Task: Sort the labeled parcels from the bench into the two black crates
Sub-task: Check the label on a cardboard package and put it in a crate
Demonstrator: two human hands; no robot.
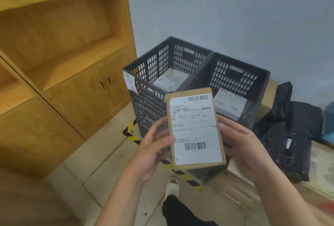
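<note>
Left hand (153,151) and right hand (244,146) hold one brown labeled parcel (196,130), fingers curled round its edges, just before two black crates. Left crate (157,61) holds one pale parcel (168,80), right crate (235,79) one wrapped parcel (229,105).

Tiled floor (101,171) under two black crates (150,106)
</note>
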